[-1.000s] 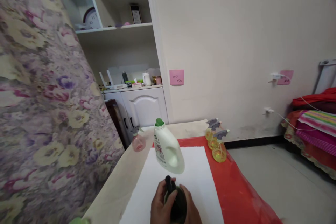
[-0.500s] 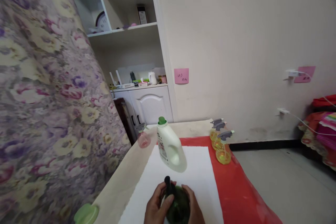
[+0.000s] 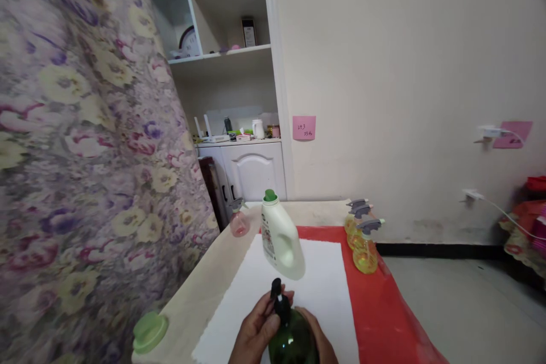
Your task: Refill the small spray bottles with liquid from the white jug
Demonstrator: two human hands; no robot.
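Note:
A dark green pump bottle (image 3: pixel 293 341) with a black pump head (image 3: pixel 279 298) is between my hands at the bottom of the head view. My left hand (image 3: pixel 258 330) has its thumb and fingers closed round the black pump at the bottle's neck. Around the bottle's right side curls my right hand (image 3: pixel 319 336), its lower part cut off by the frame edge. Beyond them a pale green jug (image 3: pixel 281 239) with a green cap stands on a white sheet (image 3: pixel 324 290).
Several yellow spray bottles (image 3: pixel 364 256) stand on the red cloth (image 3: pixel 375 318) at the right. A pink spray bottle (image 3: pixel 239 223) is at the far left of the table, and a green lid-like dish (image 3: pixel 149 333) lies near its left edge. A floral curtain (image 3: pixel 98 182) hangs at left.
The view has shifted slightly left, so the scene sits further right. The pump bottle shows higher and larger, and more of its pump and neck is visible. Both hands remain on it.

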